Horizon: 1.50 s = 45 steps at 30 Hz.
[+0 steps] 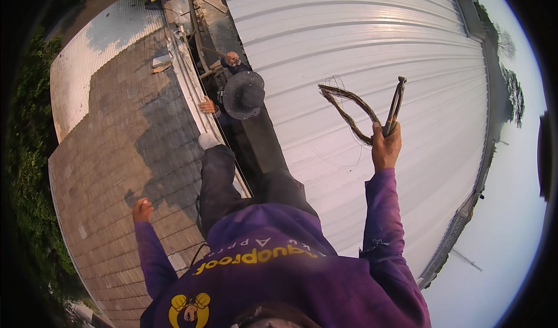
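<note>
My right hand (pixel 386 146) is raised over the white metal roof, closed round two things. One is a pair of pincers (pixel 397 104), its jaws pointing up and away. The other is a folded bundle of thin, dark tie wire (pixel 349 104), looping out to the left with loose strands sticking out. Out to the left, above the brown tiled roof, hangs my left hand (pixel 142 210). Its fingers are curled in, and nothing shows in them. My foot (pixel 207 141) in a light covering rests at the tiled roof's edge; the other foot is hidden.
A person in a dark wide-brimmed hat (pixel 244 95) stands in the gap between the tiled roof (pixel 110 171) and the ribbed white metal roof (pixel 349 37), one hand (pixel 207 105) on the pale ledge. Poles (pixel 195 26) stand beyond. Small debris (pixel 161 63) lies on the tiles.
</note>
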Available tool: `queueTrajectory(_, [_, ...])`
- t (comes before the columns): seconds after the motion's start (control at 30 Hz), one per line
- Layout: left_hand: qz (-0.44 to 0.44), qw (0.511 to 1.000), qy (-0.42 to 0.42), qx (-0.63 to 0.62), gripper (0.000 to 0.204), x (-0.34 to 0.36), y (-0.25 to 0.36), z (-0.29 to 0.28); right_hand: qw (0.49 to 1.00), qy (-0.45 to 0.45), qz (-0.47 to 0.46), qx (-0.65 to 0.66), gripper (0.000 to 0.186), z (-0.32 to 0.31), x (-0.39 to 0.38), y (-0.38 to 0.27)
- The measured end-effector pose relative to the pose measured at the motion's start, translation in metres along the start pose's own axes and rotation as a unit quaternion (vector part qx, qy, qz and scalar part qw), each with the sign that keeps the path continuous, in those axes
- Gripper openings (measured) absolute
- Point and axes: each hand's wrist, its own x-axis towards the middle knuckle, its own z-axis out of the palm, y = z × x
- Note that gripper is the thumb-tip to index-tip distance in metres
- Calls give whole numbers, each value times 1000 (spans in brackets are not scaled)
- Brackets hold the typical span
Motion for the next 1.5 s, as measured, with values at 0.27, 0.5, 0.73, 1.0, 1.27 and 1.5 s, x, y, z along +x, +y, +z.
queueTrajectory(0.27, [-102,971,-62,206,38,117,-12,25,995,-13,33,89,25,-13,-7,-35])
queueTrajectory(0.5, [49,998,30,-35,38,178,53,117,995,-52,-37,-78,30,15,35,-41])
queueTrajectory(0.73, [57,980,52,183,24,176,-61,-8,950,-125,-208,-196,27,72,90,-7])
queueTrajectory(1.0, [-219,961,170,-5,25,-24,-129,205,895,-208,-199,-340,25,115,188,155])
queueTrajectory(1.27, [-158,983,92,5,36,-169,28,411,883,-306,-159,-320,19,179,254,245])
queueTrajectory(1.5, [-179,974,44,130,87,-141,176,499,867,-317,-224,-313,19,222,308,281])
